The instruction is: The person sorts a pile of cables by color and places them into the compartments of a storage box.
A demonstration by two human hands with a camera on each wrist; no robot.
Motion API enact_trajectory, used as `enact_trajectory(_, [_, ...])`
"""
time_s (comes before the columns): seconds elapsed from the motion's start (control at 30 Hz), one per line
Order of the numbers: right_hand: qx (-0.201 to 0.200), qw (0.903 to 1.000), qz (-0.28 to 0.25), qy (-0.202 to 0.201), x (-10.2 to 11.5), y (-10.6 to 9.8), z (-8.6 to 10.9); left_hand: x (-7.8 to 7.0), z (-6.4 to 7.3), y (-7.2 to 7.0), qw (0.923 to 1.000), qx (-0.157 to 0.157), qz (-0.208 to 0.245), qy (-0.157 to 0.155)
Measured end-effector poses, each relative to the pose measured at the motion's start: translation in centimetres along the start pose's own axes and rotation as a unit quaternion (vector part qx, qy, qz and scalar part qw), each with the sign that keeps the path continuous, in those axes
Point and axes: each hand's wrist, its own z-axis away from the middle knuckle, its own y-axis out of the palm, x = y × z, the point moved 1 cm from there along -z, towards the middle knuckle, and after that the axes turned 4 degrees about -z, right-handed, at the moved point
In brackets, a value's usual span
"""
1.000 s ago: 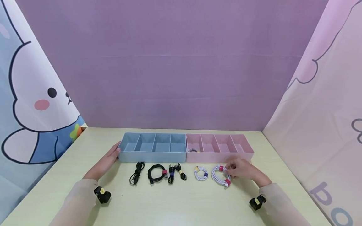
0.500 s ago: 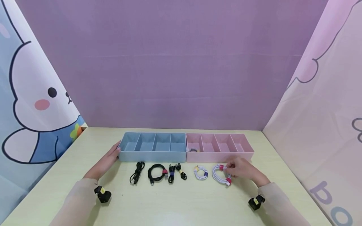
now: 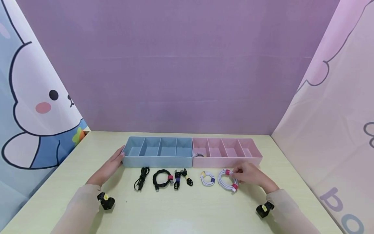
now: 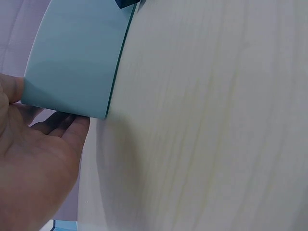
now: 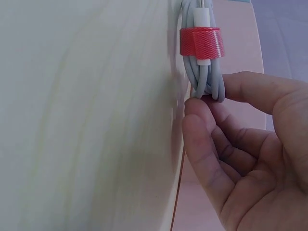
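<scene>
In the head view my right hand [image 3: 248,175] pinches the right side of a coiled white cable [image 3: 223,186] with two red straps. The right wrist view shows the thumb and fingertips on the coil [image 5: 217,91], just below a red strap [image 5: 202,42]. Over on the left, my left hand [image 3: 109,165] rests its fingers against the end of a blue four-compartment box [image 3: 157,162]. The left wrist view has its fingers [image 4: 77,132] along that box's end and its thumb near the rim. Beside the blue box stands a pink divided box [image 3: 228,162].
A smaller white coil [image 3: 201,181] lies left of the held one. Several black cables, among them a red-strapped coil [image 3: 155,182] and a loose bundle [image 3: 141,178], form a row before the blue box. Another coil [image 3: 200,155] sits in the pink box's leftmost compartment.
The white coil in my right hand shifts very slightly, first right and then back left. My left hand stays at the blue box's end.
</scene>
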Motion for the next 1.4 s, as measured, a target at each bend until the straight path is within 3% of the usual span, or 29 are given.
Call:
enact_trajectory(0.2, [-0.013,0.9999,-0.006,0.0,0.0,-0.1,0.0,0.0,0.0,0.0,1.0,-0.001,0.0,-0.003])
enact_trajectory(0.53, [-0.025,0.9977,-0.05,-0.038,0.7,-0.5,-0.3,-0.1,0.1,0.0,1.0,-0.002,0.002,0.001])
enact_trajectory(0.9, [-0.039,0.9985,-0.039,0.001,1.6,-1.0,-0.3,0.0,0.0,0.1,0.9999,-0.002,0.006,0.01])
enact_trajectory(1.4, [-0.055,0.997,-0.055,0.002,2.8,-1.4,-1.1,0.1,0.1,0.0,0.9998,0.0,0.006,0.02])
